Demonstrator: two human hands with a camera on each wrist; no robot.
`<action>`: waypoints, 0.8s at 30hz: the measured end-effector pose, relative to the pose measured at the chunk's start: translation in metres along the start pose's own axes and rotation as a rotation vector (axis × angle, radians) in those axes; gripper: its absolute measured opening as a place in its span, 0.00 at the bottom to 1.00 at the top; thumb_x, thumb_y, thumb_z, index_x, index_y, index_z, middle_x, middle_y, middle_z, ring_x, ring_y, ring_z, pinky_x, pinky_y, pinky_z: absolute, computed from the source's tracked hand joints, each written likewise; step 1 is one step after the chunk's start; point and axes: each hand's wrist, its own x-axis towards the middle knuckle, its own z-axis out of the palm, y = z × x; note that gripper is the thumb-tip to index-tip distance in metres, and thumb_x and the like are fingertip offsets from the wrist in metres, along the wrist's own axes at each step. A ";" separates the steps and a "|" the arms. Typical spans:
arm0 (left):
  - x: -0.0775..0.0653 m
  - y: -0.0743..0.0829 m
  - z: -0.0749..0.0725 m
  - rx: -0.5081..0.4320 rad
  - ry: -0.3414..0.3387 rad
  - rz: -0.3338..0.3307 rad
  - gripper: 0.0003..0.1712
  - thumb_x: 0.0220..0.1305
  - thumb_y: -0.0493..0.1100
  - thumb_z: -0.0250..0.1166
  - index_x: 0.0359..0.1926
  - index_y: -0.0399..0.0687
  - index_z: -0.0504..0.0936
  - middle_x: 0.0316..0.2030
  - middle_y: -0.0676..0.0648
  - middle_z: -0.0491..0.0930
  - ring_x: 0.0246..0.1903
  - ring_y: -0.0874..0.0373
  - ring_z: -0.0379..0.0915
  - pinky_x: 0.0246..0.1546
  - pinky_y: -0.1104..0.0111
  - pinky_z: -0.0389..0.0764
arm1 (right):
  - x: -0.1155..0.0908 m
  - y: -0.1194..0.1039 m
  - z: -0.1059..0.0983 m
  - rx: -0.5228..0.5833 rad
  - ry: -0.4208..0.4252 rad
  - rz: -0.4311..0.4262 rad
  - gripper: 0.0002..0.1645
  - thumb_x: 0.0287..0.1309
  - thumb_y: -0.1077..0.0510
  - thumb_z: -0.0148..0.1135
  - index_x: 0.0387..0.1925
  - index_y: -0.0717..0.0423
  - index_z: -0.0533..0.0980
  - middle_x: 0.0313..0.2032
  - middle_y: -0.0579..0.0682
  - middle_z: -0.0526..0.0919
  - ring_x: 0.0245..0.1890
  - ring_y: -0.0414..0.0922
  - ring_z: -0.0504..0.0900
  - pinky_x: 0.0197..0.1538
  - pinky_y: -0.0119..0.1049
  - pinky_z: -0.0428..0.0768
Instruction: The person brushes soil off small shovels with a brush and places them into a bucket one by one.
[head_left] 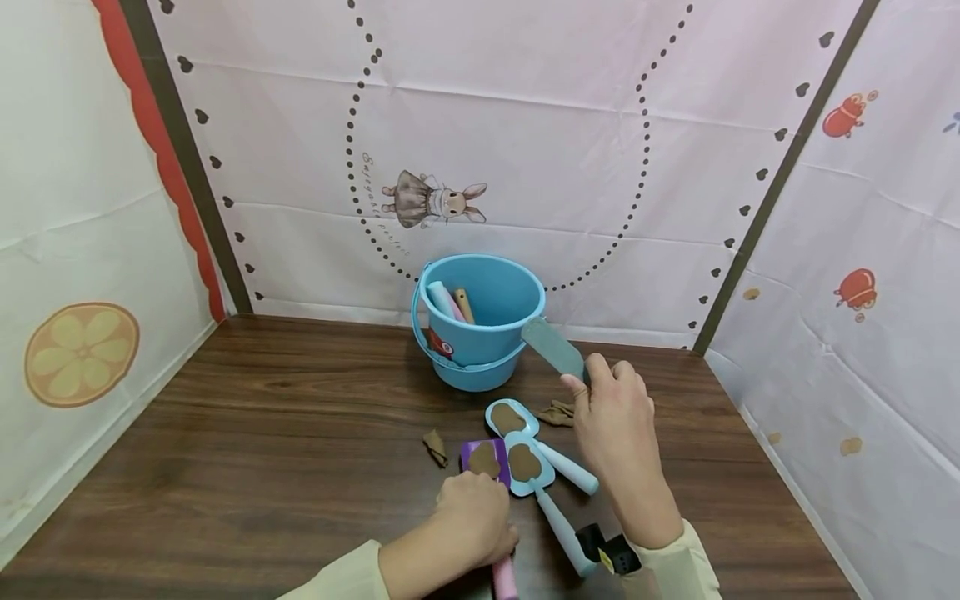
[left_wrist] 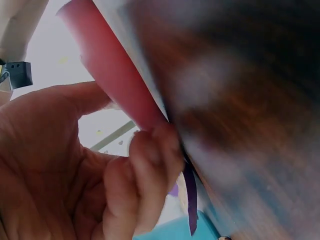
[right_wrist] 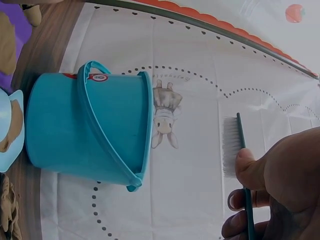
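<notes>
My right hand [head_left: 617,417] pinches a teal-backed brush [head_left: 553,347] up by the bucket's right side; its pale bristles show in the right wrist view. My left hand [head_left: 474,510] holds the pink handle [left_wrist: 117,70] of a purple-headed toy shovel [head_left: 469,455], low over the table. A brown patch lies on the purple head. Beside it, two light blue toy shovels [head_left: 546,467] [head_left: 505,407] lie partly overlapping, each with a brown patch on its head. Behind them stands a blue bucket [head_left: 487,342] with a light blue, a pink and a wooden handle inside.
Brown crumpled scraps lie on the dark wooden table [head_left: 300,433]: one scrap [head_left: 435,448] left of the purple head, another [head_left: 557,413] right of the shovels. Printed cloth walls [head_left: 570,183] close off the back and both sides.
</notes>
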 end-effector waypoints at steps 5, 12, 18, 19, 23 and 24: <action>0.001 -0.001 0.001 -0.013 0.003 -0.013 0.24 0.51 0.61 0.73 0.28 0.45 0.83 0.28 0.45 0.82 0.32 0.49 0.81 0.24 0.58 0.82 | 0.000 -0.001 0.000 0.003 0.001 0.000 0.19 0.71 0.45 0.57 0.41 0.59 0.73 0.28 0.55 0.64 0.27 0.51 0.64 0.34 0.45 0.64; -0.005 -0.008 -0.001 -0.017 0.008 -0.003 0.12 0.50 0.46 0.76 0.28 0.43 0.84 0.28 0.46 0.82 0.32 0.50 0.81 0.27 0.58 0.84 | 0.000 -0.003 0.000 0.006 -0.008 0.004 0.20 0.71 0.45 0.57 0.42 0.59 0.74 0.29 0.55 0.65 0.27 0.51 0.64 0.34 0.45 0.64; -0.013 -0.031 -0.006 -0.044 0.145 -0.011 0.10 0.57 0.40 0.71 0.24 0.41 0.81 0.24 0.46 0.81 0.27 0.48 0.82 0.24 0.55 0.84 | 0.000 -0.003 0.001 0.000 -0.023 0.006 0.20 0.72 0.45 0.56 0.43 0.59 0.74 0.28 0.55 0.64 0.27 0.51 0.64 0.34 0.45 0.64; -0.015 -0.037 -0.008 -0.065 0.186 -0.015 0.12 0.57 0.41 0.71 0.23 0.40 0.79 0.23 0.45 0.81 0.26 0.48 0.82 0.23 0.55 0.83 | 0.000 -0.003 0.001 -0.001 -0.027 0.007 0.20 0.72 0.45 0.56 0.43 0.59 0.74 0.28 0.55 0.64 0.27 0.51 0.64 0.34 0.44 0.64; -0.020 -0.063 -0.021 -0.111 0.376 -0.018 0.16 0.63 0.44 0.66 0.24 0.41 0.73 0.17 0.45 0.76 0.19 0.46 0.78 0.16 0.54 0.78 | 0.001 -0.003 0.001 -0.006 -0.034 0.007 0.19 0.72 0.45 0.57 0.43 0.59 0.73 0.28 0.55 0.64 0.27 0.51 0.64 0.33 0.45 0.64; -0.020 -0.070 -0.026 -0.121 0.406 -0.016 0.16 0.66 0.45 0.65 0.25 0.42 0.73 0.16 0.45 0.75 0.18 0.47 0.77 0.14 0.55 0.76 | 0.001 -0.003 0.001 -0.007 -0.035 0.006 0.19 0.72 0.45 0.57 0.43 0.59 0.73 0.28 0.55 0.64 0.27 0.51 0.64 0.34 0.45 0.64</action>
